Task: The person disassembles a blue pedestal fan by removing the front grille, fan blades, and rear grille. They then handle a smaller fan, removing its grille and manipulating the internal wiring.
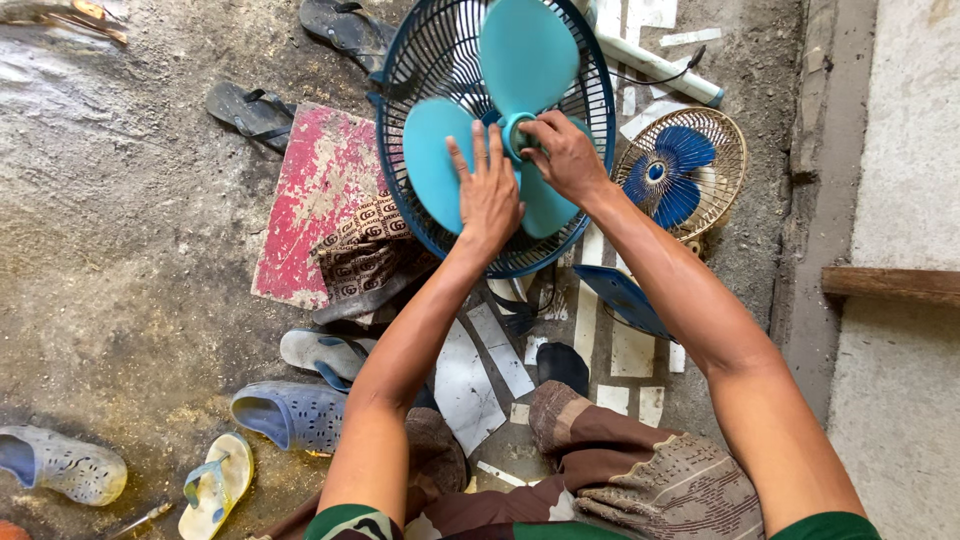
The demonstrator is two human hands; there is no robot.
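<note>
A teal three-bladed fan blade (525, 50) sits in a dark blue wire fan guard (420, 60) lying on the concrete floor. My left hand (487, 190) lies flat with fingers spread on the lower left blade. My right hand (562, 152) is closed around the teal hub at the centre of the blades. Both forearms reach forward from the bottom of the view.
A smaller fan (680, 172) with dark blue blades in a tan guard lies to the right. A red worn board (315, 195), patterned cloth (365, 250), several sandals and clogs (290, 412) and a white pipe (660, 68) lie around. A wall edge (890, 285) runs on the right.
</note>
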